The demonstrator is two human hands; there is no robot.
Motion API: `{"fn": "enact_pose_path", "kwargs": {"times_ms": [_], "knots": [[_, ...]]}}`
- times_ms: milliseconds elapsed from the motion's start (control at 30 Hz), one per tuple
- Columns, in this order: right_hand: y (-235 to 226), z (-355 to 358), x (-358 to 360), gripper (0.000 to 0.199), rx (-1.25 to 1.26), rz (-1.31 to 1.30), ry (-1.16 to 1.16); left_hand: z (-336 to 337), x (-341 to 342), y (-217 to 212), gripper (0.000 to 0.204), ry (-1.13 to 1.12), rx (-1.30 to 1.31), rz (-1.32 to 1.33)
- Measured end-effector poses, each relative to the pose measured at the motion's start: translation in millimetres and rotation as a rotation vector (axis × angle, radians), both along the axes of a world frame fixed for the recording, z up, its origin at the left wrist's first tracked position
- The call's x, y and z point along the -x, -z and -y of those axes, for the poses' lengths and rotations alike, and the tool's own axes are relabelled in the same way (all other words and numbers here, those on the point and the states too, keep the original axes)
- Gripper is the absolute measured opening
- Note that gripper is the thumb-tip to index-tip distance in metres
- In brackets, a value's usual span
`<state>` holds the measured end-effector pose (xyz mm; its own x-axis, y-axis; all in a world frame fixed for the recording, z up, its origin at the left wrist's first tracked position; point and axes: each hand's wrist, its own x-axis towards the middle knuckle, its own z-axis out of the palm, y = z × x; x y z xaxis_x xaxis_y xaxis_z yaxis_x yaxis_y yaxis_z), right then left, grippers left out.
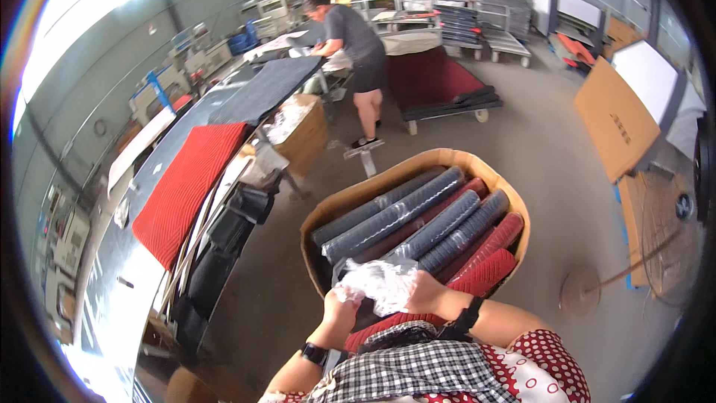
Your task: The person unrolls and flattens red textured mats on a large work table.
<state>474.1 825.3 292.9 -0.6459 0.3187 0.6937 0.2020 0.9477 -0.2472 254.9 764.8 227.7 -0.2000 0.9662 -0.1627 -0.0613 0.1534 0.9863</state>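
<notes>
Crumpled clear plastic film is stretched between my two hands, above the near part of a big open cardboard box. My left hand is closed on its left end. On the right side, my right hand grips the other end. Inside the box lie several rolled mats, dark blue ones and red ones, some wrapped in clear film. My hands and the film hide parts of the nearest rolls.
On the left runs a long table with a red ribbed mat and a dark mat. Another person stands bent at its far end. A cart carries dark red mats. At right are a pedestal fan and cardboard sheets.
</notes>
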Motion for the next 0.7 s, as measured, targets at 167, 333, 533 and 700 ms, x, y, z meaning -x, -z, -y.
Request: {"fn": "enact_pose_path", "kwargs": {"times_ms": [167,333,533,700], "knots": [[-46.4,6.7,-4.5,0.021,-0.050,0.101,-0.014,9.7,-5.7,26.4,0.016,0.188,0.181,-0.129],[-43.4,6.5,35.1,0.028,0.168,-0.019,0.034,36.5,-19.7,-18.8,0.018,0.635,-0.119,-0.426],[40.4,57.3,13.8,0.096,1.683,0.177,-0.642,68.2,1.7,-35.0,0.017,0.617,-0.416,-0.542],[31.5,108.4,23.7,0.096,1.713,0.110,-0.521,99.7,19.2,-54.9,0.025,0.369,-0.473,-0.626]]}}
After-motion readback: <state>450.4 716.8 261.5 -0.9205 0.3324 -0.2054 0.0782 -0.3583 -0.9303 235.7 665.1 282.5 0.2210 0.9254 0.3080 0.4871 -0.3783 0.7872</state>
